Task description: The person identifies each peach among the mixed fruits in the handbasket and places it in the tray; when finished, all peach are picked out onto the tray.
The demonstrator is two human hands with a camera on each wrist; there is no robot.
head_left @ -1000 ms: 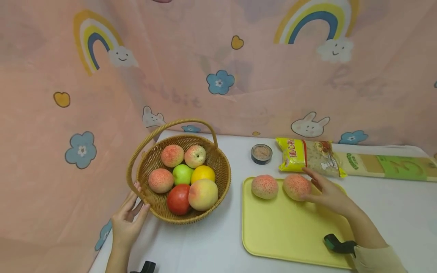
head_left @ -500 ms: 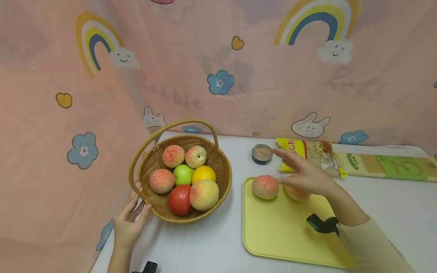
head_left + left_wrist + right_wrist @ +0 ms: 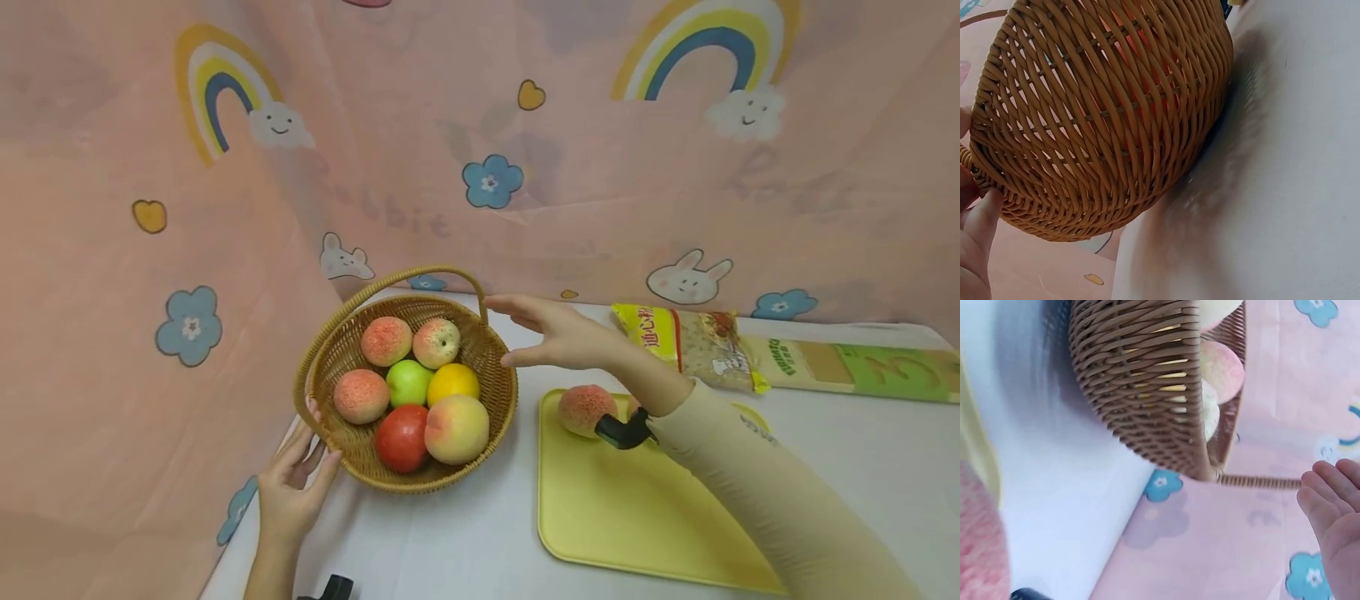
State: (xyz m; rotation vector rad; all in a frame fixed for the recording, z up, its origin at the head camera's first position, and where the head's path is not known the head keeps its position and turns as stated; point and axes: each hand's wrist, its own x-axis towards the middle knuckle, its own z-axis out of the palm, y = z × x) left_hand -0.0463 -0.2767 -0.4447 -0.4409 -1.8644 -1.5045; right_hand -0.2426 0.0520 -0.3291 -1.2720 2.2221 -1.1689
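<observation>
Basket (image 3: 497, 387) sits between my left grip (image 3: 291, 483), which pinches it, and my right grip (image 3: 558, 333), wide, just swung over from the tray (image 3: 592, 517); work seems centred there.

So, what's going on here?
Someone is handling a wicker basket of fruit at a white table. Their left hand grips it near one end of the handle; the right hand is outstretched beside the other end, though whether it touches is hard to tell. At least one more fruit, a peach, lies on the yellow tray.
</observation>
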